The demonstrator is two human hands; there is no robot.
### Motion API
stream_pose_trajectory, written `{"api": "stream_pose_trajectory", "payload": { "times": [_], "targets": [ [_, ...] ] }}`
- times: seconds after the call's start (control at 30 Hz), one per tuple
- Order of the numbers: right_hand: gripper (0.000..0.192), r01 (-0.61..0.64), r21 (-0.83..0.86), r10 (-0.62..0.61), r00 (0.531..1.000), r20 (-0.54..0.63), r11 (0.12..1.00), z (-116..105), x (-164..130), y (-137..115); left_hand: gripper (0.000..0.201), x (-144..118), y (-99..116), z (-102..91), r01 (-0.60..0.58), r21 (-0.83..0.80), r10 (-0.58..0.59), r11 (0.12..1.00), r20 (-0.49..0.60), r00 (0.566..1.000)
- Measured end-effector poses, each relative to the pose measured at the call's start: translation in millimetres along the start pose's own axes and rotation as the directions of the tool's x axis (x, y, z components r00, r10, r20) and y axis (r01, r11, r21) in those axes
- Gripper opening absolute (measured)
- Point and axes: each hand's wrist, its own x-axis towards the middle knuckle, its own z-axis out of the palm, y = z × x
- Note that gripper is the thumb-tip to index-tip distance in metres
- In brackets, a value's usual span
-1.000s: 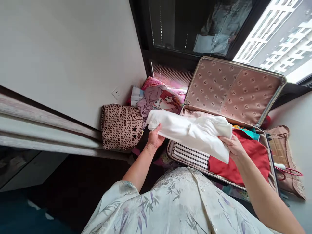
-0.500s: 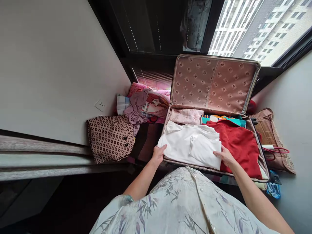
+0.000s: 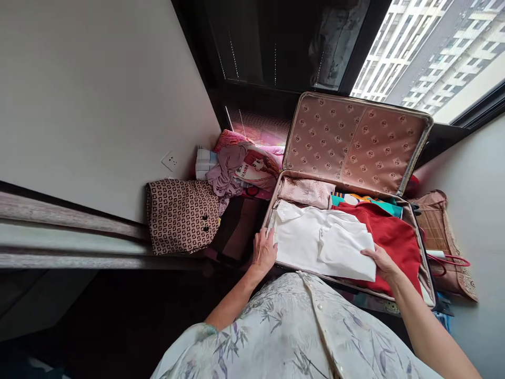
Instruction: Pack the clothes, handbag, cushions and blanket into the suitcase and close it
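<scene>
An open suitcase (image 3: 428,284) lies on the floor, its patterned pink lid (image 3: 355,142) leaning back against the window. A folded white garment (image 3: 319,242) lies flat in the near left of the case. My left hand (image 3: 263,251) rests on its left edge at the suitcase rim. My right hand (image 3: 382,261) presses on its right end, over a red garment (image 3: 394,239). Behind them lie a pale pink folded cloth (image 3: 305,190) and a teal patterned item (image 3: 366,200).
A brown patterned bag (image 3: 181,216) stands left of the case against the white wall. Behind it is a pile of pink and lilac clothes (image 3: 244,166). A woven mat and bag (image 3: 442,231) lie to the right.
The white garment, held up over the case a second ago, has been lowered into it and now lies flat. Both hands have shifted along its ends, pressing it down.
</scene>
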Motion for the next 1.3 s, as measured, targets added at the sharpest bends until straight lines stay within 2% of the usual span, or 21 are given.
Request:
{"api": "stream_pose_trajectory", "payload": {
  "times": [0.07, 0.1, 0.17, 0.2, 0.27, 0.37, 0.43, 0.5, 0.57, 0.67, 0.73, 0.8, 0.83, 0.9, 0.97, 1.0, 1.07, 1.13, 1.2, 1.3],
  "targets": [
    [0.052, 0.016, -0.01, -0.015, 1.0, 0.011, 1.0, 3.3, -0.6, -1.4, 0.038, 8.0, 1.7, 8.4, -0.143, 0.004, 0.141, 0.99, 0.131, 0.981],
    [0.052, 0.018, -0.014, -0.018, 1.0, 0.012, 1.0, 4.2, -0.9, -2.2, 0.031, 16.1, 3.1, 15.0, -0.203, 0.003, 0.197, 0.979, 0.228, 0.953],
    [0.051, 0.017, -0.013, -0.017, 1.0, 0.004, 1.0, 5.2, -1.8, -3.6, 0.028, 41.4, 8.3, 29.4, -0.282, 0.0, 0.261, 0.959, 0.376, 0.889],
    [0.05, 0.013, -0.009, -0.013, 1.0, -0.004, 1.0, 5.5, -2.5, -4.1, 0.03, 57.9, 12.6, 35.4, -0.288, 0.007, 0.262, 0.958, 0.393, 0.881],
    [0.049, 0.005, 0.005, -0.005, 1.0, -0.02, 1.0, 6.0, -5.2, -4.3, 0.037, 94.1, 24.4, 41.9, -0.246, 0.031, 0.224, 0.969, 0.314, 0.923],
    [0.051, -0.006, 0.024, 0.007, 0.999, -0.039, 1.0, 8.6, -12.5, -5.2, 0.051, 137.4, 43.4, 37.1, -0.182, -0.014, 0.182, 0.983, 0.124, 0.975],
    [0.054, 0.001, 0.036, 0.001, 0.999, -0.052, 0.999, 13.8, -19.4, -9.0, 0.056, 146.4, 49.5, 29.0, -0.159, -0.122, 0.17, 0.98, 0.088, 0.981],
    [0.056, 0.022, 0.042, -0.02, 0.998, -0.053, 0.999, 25.0, -27.5, -16.7, 0.051, 137.1, 46.4, 20.4, -0.057, -0.245, 0.096, 0.968, 0.153, 0.983],
    [0.06, 0.065, 0.043, -0.064, 0.998, -0.024, 0.997, 46.3, -35.9, -27.3, 0.044, 115.6, 35.3, 11.8, 0.16, -0.349, -0.054, 0.923, 0.294, 0.954],
    [0.069, 0.178, 0.013, -0.178, 0.98, 0.083, 0.984, 104.4, -45.8, -40.0, 0.042, 81.4, 13.4, -2.5, 0.486, -0.462, -0.26, 0.741, 0.471, 0.843],
    [0.079, 0.253, -0.048, -0.238, 0.95, 0.199, 0.966, 158.3, -47.7, -39.7, 0.046, 67.3, 1.6, -12.1, 0.575, -0.533, -0.325, 0.621, 0.493, 0.807],
    [0.1, 0.273, -0.105, -0.228, 0.92, 0.317, 0.956, 213.7, -44.3, -29.6, 0.051, 61.3, -6.5, -20.1, 0.588, -0.569, -0.36, 0.575, 0.469, 0.807],
    [0.112, 0.267, -0.136, -0.194, 0.896, 0.399, 0.954, 237.5, -40.5, -21.2, 0.053, 60.1, -9.6, -23.3, 0.571, -0.563, -0.372, 0.597, 0.437, 0.819],
    [0.125, 0.324, -0.222, -0.181, 0.851, 0.493, 0.92, 268.7, -28.5, -0.7, 0.055, 57.8, -15.3, -27.6, 0.498, -0.467, -0.374, 0.731, 0.337, 0.864],
    [0.117, 0.461, -0.304, -0.288, 0.833, 0.473, 0.834, 273.3, -11.7, 20.8, 0.058, 52.0, -21.6, -28.9, 0.363, -0.252, -0.305, 0.897, 0.241, 0.921],
    [0.106, 0.533, -0.348, -0.382, 0.825, 0.416, 0.772, 266.7, -2.2, 30.7, 0.063, 47.2, -25.2, -28.3, 0.271, -0.135, -0.239, 0.953, 0.216, 0.947],
    [0.084, 0.61, -0.466, -0.575, 0.784, 0.234, 0.641, 242.9, 16.3, 47.2, 0.076, 35.0, -32.2, -23.8, 0.07, 0.037, -0.076, 0.997, 0.218, 0.973],
    [0.076, 0.551, -0.615, -0.675, 0.737, 0.041, 0.564, 217.8, 30.4, 58.4, 0.081, 24.0, -38.1, -15.6, -0.109, 0.122, 0.078, 0.986, 0.236, 0.969],
    [0.08, 0.425, -0.713, -0.666, 0.742, -0.079, 0.558, 202.0, 37.3, 64.7, 0.08, 20.1, -42.1, -5.4, -0.216, 0.182, 0.166, 0.959, 0.254, 0.953],
    [0.08, 0.339, -0.72, -0.57, 0.816, -0.096, 0.605, 197.0, 38.4, 66.7, 0.076, 32.4, -45.6, 8.1, -0.275, 0.222, 0.2, 0.935, 0.307, 0.93]
  ]
}}
